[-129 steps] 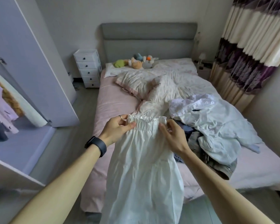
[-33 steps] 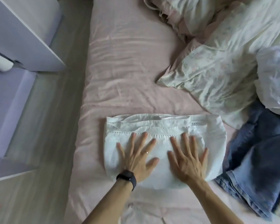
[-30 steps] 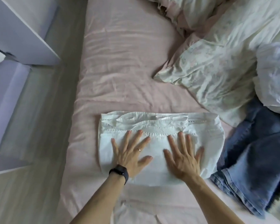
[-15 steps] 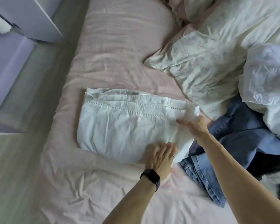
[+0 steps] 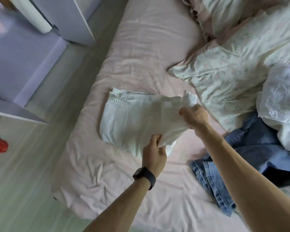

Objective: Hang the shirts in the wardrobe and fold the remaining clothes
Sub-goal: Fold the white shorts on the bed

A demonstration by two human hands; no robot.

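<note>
White garment [image 5: 132, 124] on bed [image 5: 141, 47], rt end pinched — left hand [image 5: 155, 154], right hand [image 5: 195, 115]

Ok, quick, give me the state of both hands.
Left hand: gripping the white garment at its near edge.
Right hand: gripping the same garment's far corner.

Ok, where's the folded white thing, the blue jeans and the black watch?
white garment [image 5: 132, 124], head view, its flat folded middle.
blue jeans [image 5: 258, 141], head view, the darker denim panel.
black watch [image 5: 145, 175], head view, where the face meets the band on the wrist.
</note>
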